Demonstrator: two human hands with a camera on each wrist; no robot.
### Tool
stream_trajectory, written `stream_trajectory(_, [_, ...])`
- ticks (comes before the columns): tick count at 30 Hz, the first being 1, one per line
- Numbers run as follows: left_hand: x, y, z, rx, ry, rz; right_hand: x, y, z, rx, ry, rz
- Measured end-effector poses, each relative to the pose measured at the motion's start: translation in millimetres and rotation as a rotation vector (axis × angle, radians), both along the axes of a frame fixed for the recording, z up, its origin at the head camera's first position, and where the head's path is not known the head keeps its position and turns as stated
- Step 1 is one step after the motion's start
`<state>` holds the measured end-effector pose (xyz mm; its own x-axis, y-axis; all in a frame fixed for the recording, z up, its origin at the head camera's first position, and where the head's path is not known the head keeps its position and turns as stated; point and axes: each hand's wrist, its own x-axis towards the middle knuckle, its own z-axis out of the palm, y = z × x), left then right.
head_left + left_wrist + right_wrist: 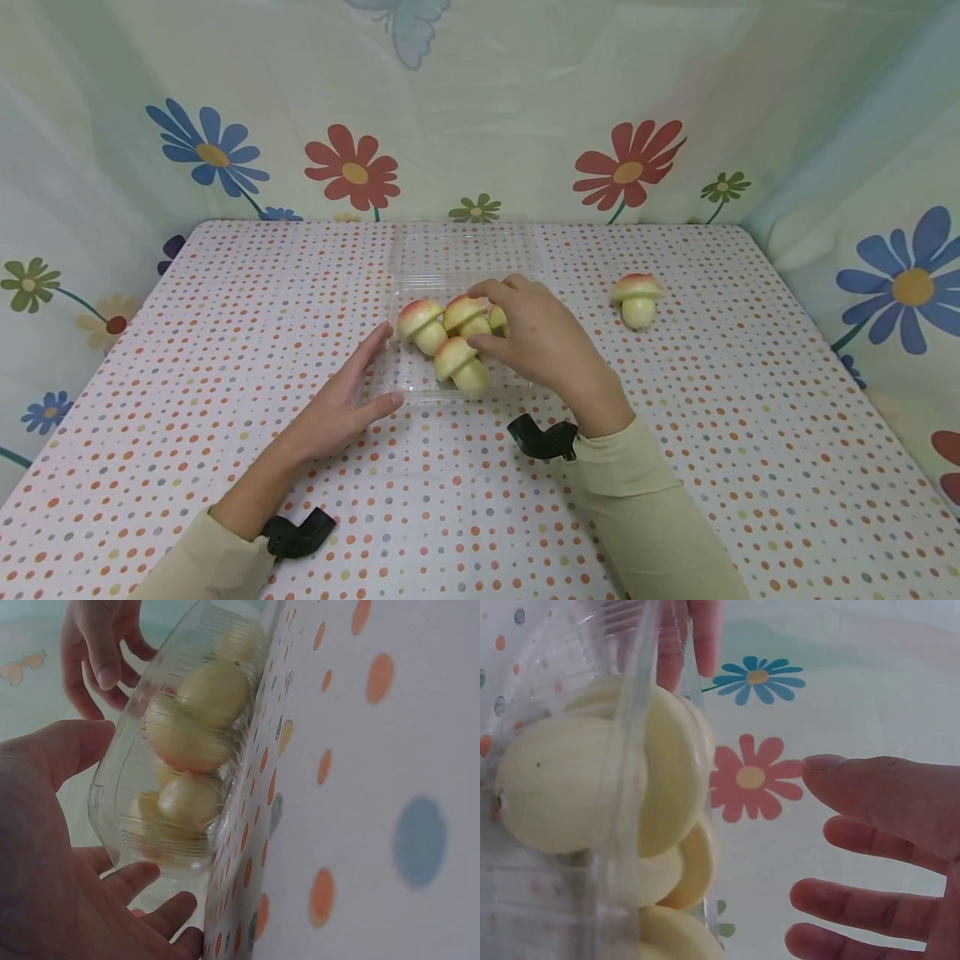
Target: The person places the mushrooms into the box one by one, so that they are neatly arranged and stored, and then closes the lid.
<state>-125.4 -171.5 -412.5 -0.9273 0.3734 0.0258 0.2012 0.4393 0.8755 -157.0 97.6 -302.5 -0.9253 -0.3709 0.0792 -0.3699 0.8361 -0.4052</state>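
A clear plastic clamshell box [417, 382] stands on the table with several mushroom-shaped pieces [467, 373] inside, pale yellow with reddish cap tops. My left hand [347, 408] is at the box's left side, thumb and fingers spread along its wall; the left wrist view shows the thumb [86, 742] at the rim. Over the right part of the box hovers my right hand [543, 333], hiding part of one piece. In the right wrist view its fingers [862, 904] are extended, apart from the pieces and holding nothing. Another mushroom-shaped piece [638, 302] stands to the right, outside the box.
The box's transparent lid [465, 250] lies folded back towards the far table edge. A dotted cloth [420, 517] covers the table. Behind it hangs a flowered curtain [480, 108]. Black wrist mounts [543, 439] sit by both sleeves.
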Motion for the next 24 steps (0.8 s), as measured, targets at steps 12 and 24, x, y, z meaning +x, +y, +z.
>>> stream_trajectory(12, [-0.1, -1, 0.3, -0.002, 0.006, -0.011, -4.9, 22, 10.7, -0.083, 0.005, -0.061])
stream_trajectory(24, [-0.2, -1, -0.9, 0.006, 0.014, -0.016, -7.2, 44, 19.3, -0.137, 0.017, -0.164])
